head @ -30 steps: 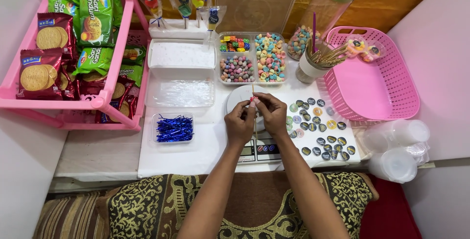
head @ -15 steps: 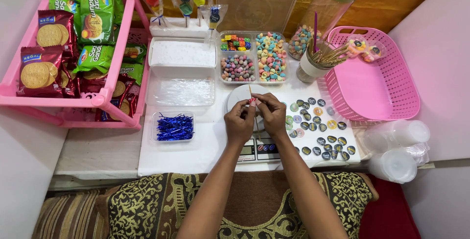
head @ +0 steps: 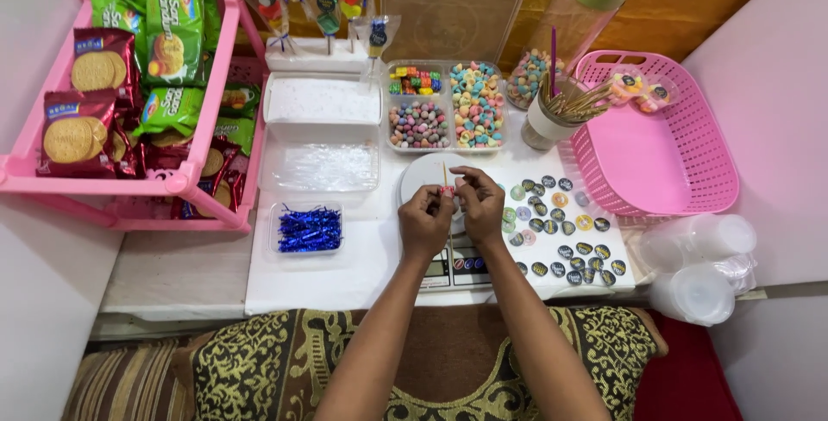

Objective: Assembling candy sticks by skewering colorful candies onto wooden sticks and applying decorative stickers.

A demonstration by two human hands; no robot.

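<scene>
My left hand [head: 424, 221] and my right hand [head: 479, 204] meet over a small white kitchen scale [head: 431, 181] on the table. Between their fingertips stands a thin wooden skewer [head: 445, 174], upright, with a small pink candy [head: 447, 191] threaded on it. Both hands pinch the skewer around the candy. Just beyond them lies a clear divided box of coloured candies [head: 444, 106] with several compartments.
A pink rack of biscuit packets [head: 112, 84] fills the left. A tray of blue twist ties [head: 309, 229] lies left of my hands. Round stickers [head: 561, 231], a cup of skewers [head: 552, 115], a pink basket [head: 655, 141] and clear cups [head: 703, 266] are to the right.
The hands stay in the same spot over the scale; the fingers have shifted slightly on the skewer and candy.
</scene>
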